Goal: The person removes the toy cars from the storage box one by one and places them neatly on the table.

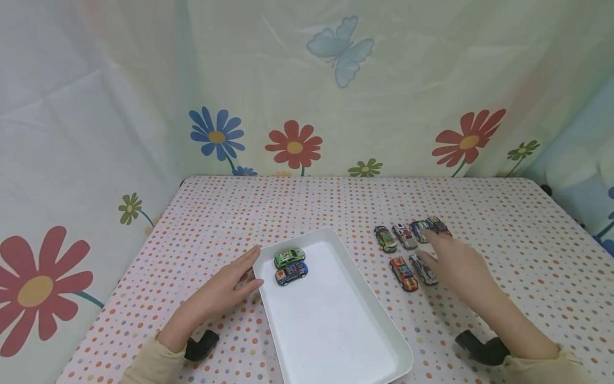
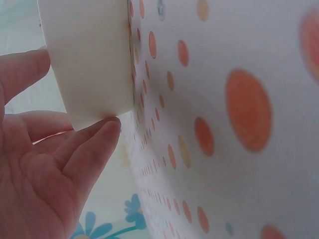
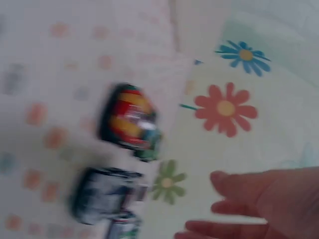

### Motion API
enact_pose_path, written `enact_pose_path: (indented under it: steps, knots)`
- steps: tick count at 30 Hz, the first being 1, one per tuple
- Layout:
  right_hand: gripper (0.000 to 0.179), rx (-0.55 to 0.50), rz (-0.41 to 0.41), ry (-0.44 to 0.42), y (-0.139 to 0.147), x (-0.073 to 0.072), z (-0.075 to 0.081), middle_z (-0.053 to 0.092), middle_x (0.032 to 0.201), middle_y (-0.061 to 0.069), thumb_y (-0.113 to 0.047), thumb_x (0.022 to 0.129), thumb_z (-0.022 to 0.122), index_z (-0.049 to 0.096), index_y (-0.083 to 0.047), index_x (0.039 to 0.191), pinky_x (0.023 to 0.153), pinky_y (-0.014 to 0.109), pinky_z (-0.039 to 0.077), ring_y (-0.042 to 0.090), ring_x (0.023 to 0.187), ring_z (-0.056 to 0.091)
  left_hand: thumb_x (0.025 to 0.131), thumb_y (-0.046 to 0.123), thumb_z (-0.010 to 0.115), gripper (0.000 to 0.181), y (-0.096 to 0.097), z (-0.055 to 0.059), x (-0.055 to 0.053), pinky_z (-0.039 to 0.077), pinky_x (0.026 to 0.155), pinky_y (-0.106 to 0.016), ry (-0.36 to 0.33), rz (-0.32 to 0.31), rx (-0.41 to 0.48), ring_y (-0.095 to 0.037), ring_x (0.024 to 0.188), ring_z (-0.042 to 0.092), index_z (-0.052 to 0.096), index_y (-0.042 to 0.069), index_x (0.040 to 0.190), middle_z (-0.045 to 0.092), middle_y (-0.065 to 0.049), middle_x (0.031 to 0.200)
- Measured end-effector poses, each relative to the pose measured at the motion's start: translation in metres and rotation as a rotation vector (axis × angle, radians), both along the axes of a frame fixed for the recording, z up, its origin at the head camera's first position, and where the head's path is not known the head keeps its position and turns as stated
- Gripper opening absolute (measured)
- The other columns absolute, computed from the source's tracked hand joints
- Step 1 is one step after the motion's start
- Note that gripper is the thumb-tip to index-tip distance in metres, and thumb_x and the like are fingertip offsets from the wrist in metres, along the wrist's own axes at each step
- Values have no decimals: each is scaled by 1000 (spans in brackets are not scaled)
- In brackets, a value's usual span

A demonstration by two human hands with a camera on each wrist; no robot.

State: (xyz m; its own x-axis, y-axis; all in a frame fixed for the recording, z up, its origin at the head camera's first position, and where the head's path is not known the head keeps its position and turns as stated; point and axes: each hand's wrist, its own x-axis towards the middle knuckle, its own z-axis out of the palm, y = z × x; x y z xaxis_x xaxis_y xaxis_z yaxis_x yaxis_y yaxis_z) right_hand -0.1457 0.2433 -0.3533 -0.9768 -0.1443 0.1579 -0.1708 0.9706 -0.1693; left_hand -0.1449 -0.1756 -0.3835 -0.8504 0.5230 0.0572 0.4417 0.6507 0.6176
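Observation:
My left hand point(image 1: 223, 282) grips the far left corner of a white tray point(image 1: 336, 330), thumb on its left rim and fingers at its far end. The left wrist view shows the fingers point(image 2: 97, 144) against the outer wall. Inside the tray, a green toy car point(image 1: 289, 258) and a dark blue toy car point(image 1: 291, 273) lie side by side. Over at the right, my right hand point(image 1: 458, 264) hovers with nothing in it, fingers extended above the toy cars. Nearest are a silver car point(image 1: 423, 268) and a blue-green car point(image 1: 420, 231), partly hidden by the hand.
More toy cars stand right of the tray: a red-yellow one point(image 1: 403, 273), a green-orange one point(image 1: 385, 238), a white-red one point(image 1: 405, 236) and a dark one point(image 1: 438, 226). A dotted cloth point(image 1: 230, 213) covers the table. Flowered curtain point(image 1: 393, 106) hangs behind.

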Motion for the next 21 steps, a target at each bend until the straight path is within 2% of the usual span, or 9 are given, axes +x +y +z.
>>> enact_pose_path:
  steps: [1,4,6,9,13,15,18,21]
  knots:
    - [49,-1,17,30,-2,-1,8,54,112,35,-17,88,66,49,9,127,64,56,51,49,91,57,96,22,56,67,0,0,0,20,108,-48,0,-1,1,-36,135,19,22,-8,144,19,-22,149]
    - [48,-8,147,128,-17,-2,31,56,114,31,-14,87,68,52,2,129,66,53,53,45,93,59,96,23,56,67,0,0,0,20,108,-48,-4,-3,5,-36,135,19,22,-8,144,19,-22,149]
    - [49,-7,276,144,-35,-2,47,58,116,26,-12,85,69,53,-3,130,71,51,53,41,98,59,96,24,55,67,0,0,0,20,108,-47,-11,-3,9,-35,136,19,22,-8,144,19,-21,150]
    - [46,21,494,156,-68,-6,56,61,115,16,-11,84,72,58,-7,127,70,41,55,31,97,62,96,25,55,67,-1,0,0,19,108,-47,-15,-1,11,-35,136,18,22,-7,145,19,-21,150]
    - [42,116,757,91,-111,-18,48,64,110,7,-10,81,74,63,-10,122,71,30,55,22,96,62,96,26,54,67,-1,0,-1,20,108,-48,1,-1,10,-37,135,19,22,-7,145,20,-22,149]
    - [40,180,846,30,-131,-23,39,64,107,4,-9,82,73,64,-13,121,71,26,54,19,95,61,96,26,55,67,-1,-1,-1,20,108,-47,0,0,5,-36,135,19,22,-6,145,20,-22,149]
    - [37,262,923,-43,-155,-31,25,63,106,1,-10,83,72,66,-16,119,71,21,53,15,95,60,96,25,55,67,-1,-2,-2,20,108,-46,-7,-4,0,-35,136,18,21,-6,145,18,-21,150]
    - [38,298,961,-90,-169,-37,15,63,109,0,-9,84,71,66,-18,120,76,21,51,13,99,59,96,25,55,67,-1,-3,-1,21,108,-45,-9,-7,-6,-33,136,19,20,-5,146,18,-19,150]
